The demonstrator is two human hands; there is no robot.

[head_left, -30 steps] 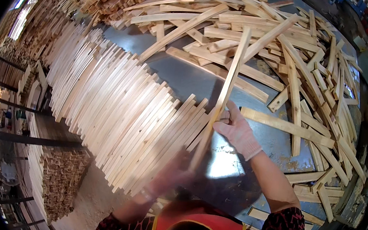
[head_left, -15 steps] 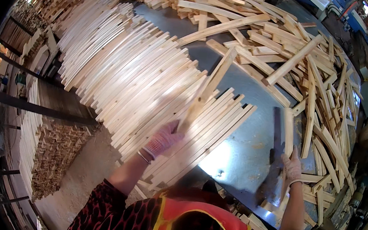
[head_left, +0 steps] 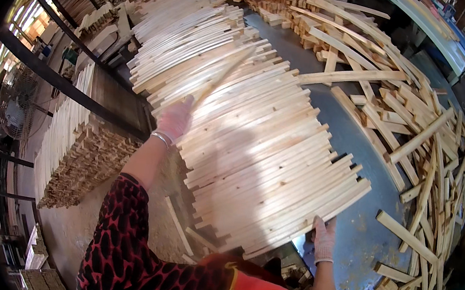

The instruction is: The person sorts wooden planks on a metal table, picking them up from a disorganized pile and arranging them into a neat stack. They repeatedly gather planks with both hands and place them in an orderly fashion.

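Note:
My left hand [head_left: 174, 120], in a pale pinkish work glove, is closed around one end of a wooden strip [head_left: 227, 75]. That strip slants up and away above a long row of pale wooden strips [head_left: 250, 141] lying side by side. My right hand [head_left: 323, 240], gloved too, is at the near right edge of the row. Its thumb and forefinger are apart, with the fingertips against the side of the outermost strip [head_left: 330, 208]; no separate piece shows in it.
Loose strips lie in a tangled heap [head_left: 411, 127] on the right of the grey metal table [head_left: 353, 234]. More timber is piled at the far end [head_left: 281, 2]. A stacked block of strips [head_left: 88, 149] stands left, behind a dark metal bar [head_left: 69, 88]. A fan [head_left: 14, 113] is farther left.
My view has turned left. My left hand has carried its strip leftward over the row. My right hand has moved to the row's edge and no longer holds its separate strip.

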